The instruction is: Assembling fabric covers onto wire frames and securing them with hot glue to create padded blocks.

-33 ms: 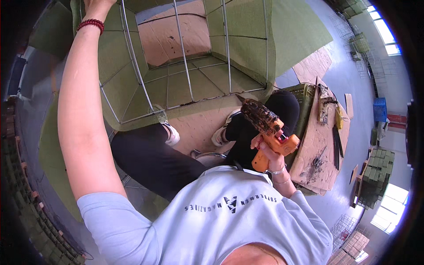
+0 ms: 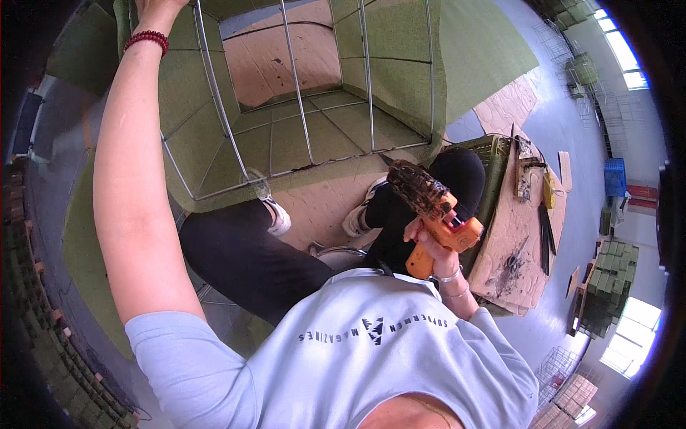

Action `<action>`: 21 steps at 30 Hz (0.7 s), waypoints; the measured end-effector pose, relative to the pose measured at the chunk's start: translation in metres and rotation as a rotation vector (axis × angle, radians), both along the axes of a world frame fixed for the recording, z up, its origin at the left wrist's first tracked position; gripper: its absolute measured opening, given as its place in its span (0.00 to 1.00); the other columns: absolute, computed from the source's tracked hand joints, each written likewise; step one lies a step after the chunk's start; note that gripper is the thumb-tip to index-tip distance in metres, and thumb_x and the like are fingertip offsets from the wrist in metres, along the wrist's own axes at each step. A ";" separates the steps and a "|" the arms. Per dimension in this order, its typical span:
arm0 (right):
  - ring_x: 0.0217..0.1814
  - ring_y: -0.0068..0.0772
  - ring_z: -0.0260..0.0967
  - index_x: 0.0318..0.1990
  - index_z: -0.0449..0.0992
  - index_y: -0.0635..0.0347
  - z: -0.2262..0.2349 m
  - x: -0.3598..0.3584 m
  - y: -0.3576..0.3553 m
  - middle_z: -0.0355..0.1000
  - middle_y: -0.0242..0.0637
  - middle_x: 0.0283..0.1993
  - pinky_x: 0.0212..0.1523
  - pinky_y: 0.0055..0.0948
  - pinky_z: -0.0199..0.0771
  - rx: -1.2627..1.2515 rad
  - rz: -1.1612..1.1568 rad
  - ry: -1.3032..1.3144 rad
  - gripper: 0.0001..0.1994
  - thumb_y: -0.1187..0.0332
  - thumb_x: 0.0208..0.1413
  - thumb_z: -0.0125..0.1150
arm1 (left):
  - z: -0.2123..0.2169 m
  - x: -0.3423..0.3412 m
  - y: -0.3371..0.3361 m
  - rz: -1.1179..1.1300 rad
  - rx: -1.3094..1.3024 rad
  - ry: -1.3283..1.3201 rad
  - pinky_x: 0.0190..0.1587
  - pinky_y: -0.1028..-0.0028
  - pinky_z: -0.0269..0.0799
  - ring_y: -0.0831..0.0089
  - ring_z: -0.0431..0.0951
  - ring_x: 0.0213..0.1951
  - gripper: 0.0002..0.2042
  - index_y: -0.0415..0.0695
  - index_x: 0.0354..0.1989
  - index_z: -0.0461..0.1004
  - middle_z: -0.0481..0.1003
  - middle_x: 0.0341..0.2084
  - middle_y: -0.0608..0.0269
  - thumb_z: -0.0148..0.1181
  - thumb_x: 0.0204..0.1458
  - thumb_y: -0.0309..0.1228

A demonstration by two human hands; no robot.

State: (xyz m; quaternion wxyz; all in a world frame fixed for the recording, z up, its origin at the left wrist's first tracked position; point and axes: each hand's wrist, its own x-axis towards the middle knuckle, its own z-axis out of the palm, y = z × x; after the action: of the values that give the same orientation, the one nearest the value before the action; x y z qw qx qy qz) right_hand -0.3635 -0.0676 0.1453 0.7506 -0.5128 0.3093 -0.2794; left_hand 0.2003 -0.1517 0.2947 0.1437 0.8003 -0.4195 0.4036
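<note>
My right hand (image 2: 434, 247) is wrapped round the handle of an orange glue gun (image 2: 457, 227). Dark residue cakes its front part, and the nozzle points up and left, close to the lower front edge of a wire frame (image 2: 311, 146). Green mesh fabric (image 2: 182, 93) lines this box-shaped frame, which stands before my knees with its bars toward me. My left arm reaches far forward, and the left hand (image 2: 158, 11) is at the frame's upper left corner. Its fingers are cut off by the picture's top edge, so their grip is hidden.
On my right, a cardboard-topped crate (image 2: 500, 250) carries scissors (image 2: 516, 257), a yellow-handled tool (image 2: 549, 191) and black strips (image 2: 547, 239). A green sheet (image 2: 486, 64) lies beyond it. Farther right are a blue crate (image 2: 614, 177) and stacked green pieces (image 2: 607, 286).
The glue gun in my right hand has shifted very slightly to the left. My left arm and the wire frame look unmoved.
</note>
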 end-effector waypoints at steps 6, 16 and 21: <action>0.42 0.26 0.67 0.43 0.70 0.60 0.010 0.018 0.005 0.69 0.32 0.38 0.48 0.28 0.67 -0.006 0.139 0.070 0.06 0.72 0.60 0.56 | -0.003 0.005 -0.001 0.010 -0.002 -0.023 0.67 0.44 0.49 0.55 0.63 0.62 0.23 0.47 0.62 0.64 0.67 0.56 0.55 0.44 0.65 0.46; 0.44 0.22 0.69 0.46 0.72 0.59 -0.001 0.020 0.014 0.71 0.29 0.40 0.47 0.24 0.69 -0.029 0.167 0.168 0.09 0.72 0.59 0.61 | -0.005 0.002 -0.005 -0.022 -0.022 0.013 0.68 0.45 0.47 0.55 0.61 0.63 0.23 0.46 0.62 0.63 0.66 0.57 0.54 0.44 0.65 0.46; 0.42 0.26 0.68 0.47 0.69 0.62 0.006 0.008 0.004 0.69 0.32 0.39 0.47 0.28 0.69 -0.027 0.069 0.049 0.10 0.73 0.59 0.58 | 0.001 -0.001 0.004 0.001 0.013 0.051 0.68 0.46 0.46 0.55 0.61 0.64 0.24 0.46 0.64 0.62 0.66 0.58 0.54 0.43 0.65 0.47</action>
State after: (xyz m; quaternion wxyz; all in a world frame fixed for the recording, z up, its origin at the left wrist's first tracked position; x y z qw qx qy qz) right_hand -0.3555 -0.0641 0.1510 0.7449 -0.5398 0.3062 -0.2448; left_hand 0.1990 -0.1477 0.2952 0.1492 0.8114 -0.4179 0.3803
